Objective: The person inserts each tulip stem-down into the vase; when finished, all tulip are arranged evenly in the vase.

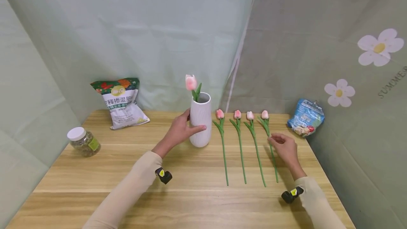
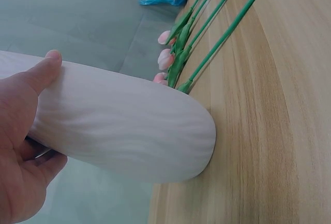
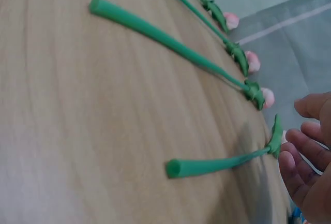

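Observation:
My left hand [image 1: 180, 129] grips a white ribbed vase [image 1: 201, 123] round its side, thumb across the front. The vase stands upright on the table, and one pink tulip [image 1: 191, 82] pokes out of its mouth; its stem inside is hidden. Several more artificial pink-and-white tulips lie side by side to the right of the vase, blooms toward the wall. My right hand [image 1: 285, 148] is over the stem of the rightmost tulip [image 1: 265, 115]. In the right wrist view, that hand's thumb and fingers are apart, close to the tulip's green leaf [image 3: 276, 135].
A wood-grain table [image 1: 190, 200] carries everything. At the back left stands a fertilizer bag [image 1: 122, 103], with a white-lidded jar [image 1: 84, 141] before it. A blue packet [image 1: 306, 117] leans at the right edge. Fabric curtains [image 1: 143, 38] hang behind.

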`<state>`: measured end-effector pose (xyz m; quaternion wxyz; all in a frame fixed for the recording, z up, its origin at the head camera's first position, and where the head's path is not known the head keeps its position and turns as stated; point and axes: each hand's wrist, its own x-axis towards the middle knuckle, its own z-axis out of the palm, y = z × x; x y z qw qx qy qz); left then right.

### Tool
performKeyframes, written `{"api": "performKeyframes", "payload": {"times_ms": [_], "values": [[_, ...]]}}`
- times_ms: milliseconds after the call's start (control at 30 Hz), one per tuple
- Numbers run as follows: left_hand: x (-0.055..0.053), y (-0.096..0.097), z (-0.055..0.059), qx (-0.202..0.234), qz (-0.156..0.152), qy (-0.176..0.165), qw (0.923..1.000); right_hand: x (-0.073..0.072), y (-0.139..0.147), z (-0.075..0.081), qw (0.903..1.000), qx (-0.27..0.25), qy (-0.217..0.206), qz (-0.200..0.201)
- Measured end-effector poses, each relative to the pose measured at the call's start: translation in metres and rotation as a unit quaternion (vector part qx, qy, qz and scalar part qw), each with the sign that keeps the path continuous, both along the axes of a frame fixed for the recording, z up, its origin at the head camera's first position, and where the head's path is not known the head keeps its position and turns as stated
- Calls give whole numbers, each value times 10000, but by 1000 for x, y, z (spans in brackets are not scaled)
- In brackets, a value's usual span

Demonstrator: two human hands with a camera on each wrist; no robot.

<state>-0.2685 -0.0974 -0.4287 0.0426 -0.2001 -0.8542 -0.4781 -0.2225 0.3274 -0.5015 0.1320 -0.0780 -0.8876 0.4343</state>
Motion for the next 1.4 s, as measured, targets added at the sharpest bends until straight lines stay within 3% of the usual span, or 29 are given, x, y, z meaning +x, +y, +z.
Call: {"api": "performKeyframes", "payload": {"times_ms": [367,967,1400], "values": [[1,1,1,-31,19,-37,10000,-4,6,-12,9988,464,-93,-107],[2,1,2,-71,30,-33,10000,-14,4,-17,9973,651,-94,-341],[1,1,1,-59,45,-22,10000,-17,0,-11,9946,680,-346,-697]]}}
